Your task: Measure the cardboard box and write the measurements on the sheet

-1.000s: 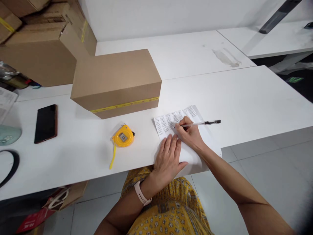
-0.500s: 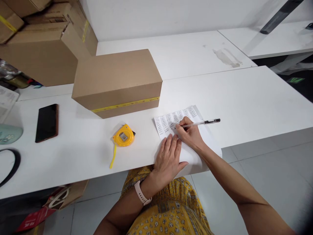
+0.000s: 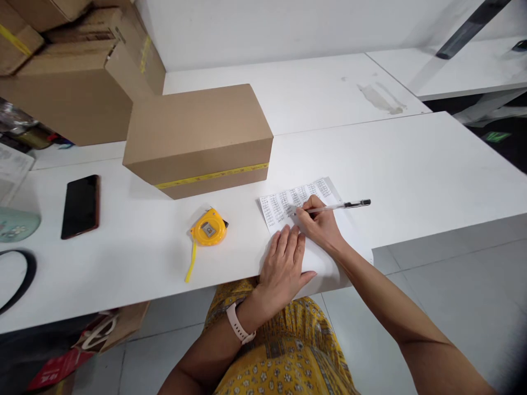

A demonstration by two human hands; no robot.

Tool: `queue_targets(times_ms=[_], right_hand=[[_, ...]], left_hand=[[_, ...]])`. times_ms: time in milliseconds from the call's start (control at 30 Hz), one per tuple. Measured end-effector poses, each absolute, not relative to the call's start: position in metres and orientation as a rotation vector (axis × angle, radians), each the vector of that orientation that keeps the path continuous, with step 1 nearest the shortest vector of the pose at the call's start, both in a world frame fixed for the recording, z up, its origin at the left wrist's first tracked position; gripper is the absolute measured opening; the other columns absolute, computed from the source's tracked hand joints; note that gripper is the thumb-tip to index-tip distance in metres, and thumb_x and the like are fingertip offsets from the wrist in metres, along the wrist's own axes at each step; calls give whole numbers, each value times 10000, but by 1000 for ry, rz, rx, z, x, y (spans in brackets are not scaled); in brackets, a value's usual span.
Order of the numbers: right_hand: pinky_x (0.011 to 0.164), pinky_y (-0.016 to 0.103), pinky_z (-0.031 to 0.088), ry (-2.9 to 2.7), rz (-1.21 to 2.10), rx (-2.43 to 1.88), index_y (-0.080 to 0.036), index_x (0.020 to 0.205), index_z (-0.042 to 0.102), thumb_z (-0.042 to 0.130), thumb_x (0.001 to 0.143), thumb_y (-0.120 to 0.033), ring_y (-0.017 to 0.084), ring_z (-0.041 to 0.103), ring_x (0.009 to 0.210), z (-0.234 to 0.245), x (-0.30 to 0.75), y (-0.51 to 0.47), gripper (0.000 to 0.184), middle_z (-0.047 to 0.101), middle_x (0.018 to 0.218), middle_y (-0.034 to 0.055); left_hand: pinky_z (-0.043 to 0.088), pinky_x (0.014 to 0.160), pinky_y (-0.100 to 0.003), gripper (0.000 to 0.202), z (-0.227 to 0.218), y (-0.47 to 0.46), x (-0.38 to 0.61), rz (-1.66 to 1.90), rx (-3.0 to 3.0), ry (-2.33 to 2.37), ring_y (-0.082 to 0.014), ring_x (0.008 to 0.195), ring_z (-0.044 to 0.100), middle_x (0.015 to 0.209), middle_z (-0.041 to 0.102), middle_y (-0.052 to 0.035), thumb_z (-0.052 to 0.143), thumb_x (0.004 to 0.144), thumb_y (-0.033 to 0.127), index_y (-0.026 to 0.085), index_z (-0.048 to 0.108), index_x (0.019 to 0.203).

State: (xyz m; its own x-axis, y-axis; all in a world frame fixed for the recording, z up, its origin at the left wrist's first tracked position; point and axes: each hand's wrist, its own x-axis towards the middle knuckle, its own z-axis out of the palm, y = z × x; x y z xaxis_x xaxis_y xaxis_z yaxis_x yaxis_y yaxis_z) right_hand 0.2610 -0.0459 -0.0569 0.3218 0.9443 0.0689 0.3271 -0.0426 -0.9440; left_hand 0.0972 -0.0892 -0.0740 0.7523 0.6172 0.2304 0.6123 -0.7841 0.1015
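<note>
A sheet of paper (image 3: 274, 211) with columns of small handwriting lies at the front edge of the white table (image 3: 135, 241). My right hand (image 3: 321, 222) grips a clear pen (image 3: 343, 206) with a black cap on its far end, the tip down at the writing. Flat on the lower left of the paper rests my left hand (image 3: 284, 263), fingers stretched out, thumb apart. To the left of it lies a yellow tape measure (image 3: 209, 227) with a short end of tape pulled out. Behind the paper stands a closed cardboard box (image 3: 197, 131) with yellow tape along its side.
A phone (image 3: 81, 207) lies at the left, near a pale green flowered container (image 3: 18, 225) and a black curved band (image 3: 28, 280). More cardboard boxes (image 3: 78, 82) are stacked at the back left. Bags (image 3: 99, 334) stand under the table.
The pen tip and my right hand have shifted very slightly along the writing. My left hand stays in place; the view has moved a little.
</note>
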Motion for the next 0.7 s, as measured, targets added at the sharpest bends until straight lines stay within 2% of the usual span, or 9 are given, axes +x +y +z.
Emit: queue_targets(times_ms=[200, 500, 700], right_hand=[[506, 270, 290, -1192, 779, -1566, -242, 685, 429, 661, 809, -289, 112, 357, 533, -57, 261, -46, 268, 381, 567, -65], [511, 276, 275, -1181, 739, -1567, -243, 674, 427, 642, 798, -256, 111, 344, 532, -57, 262, -45, 248, 377, 562, -65], [517, 278, 281, -1179, 743, -1572, -241, 679, 434, 638, 805, -251, 112, 354, 535, -60, 264, -45, 240, 383, 562, -67]], left_hand=[[347, 1226, -481, 845, -74, -89, 97, 372, 2920, 1031, -339, 1480, 422, 1579, 485, -188, 571, 934, 664, 44, 481, 1500], [339, 1234, -478, 867, -74, -89, 97, 380, 2920, 1021, -355, 1471, 426, 1566, 496, -200, 630, 902, 656, 26, 494, 1483], [344, 1224, -475, 830, -74, -89, 97, 361, 2932, 1030, -344, 1470, 436, 1566, 501, -192, 570, 936, 661, 42, 496, 1485]])
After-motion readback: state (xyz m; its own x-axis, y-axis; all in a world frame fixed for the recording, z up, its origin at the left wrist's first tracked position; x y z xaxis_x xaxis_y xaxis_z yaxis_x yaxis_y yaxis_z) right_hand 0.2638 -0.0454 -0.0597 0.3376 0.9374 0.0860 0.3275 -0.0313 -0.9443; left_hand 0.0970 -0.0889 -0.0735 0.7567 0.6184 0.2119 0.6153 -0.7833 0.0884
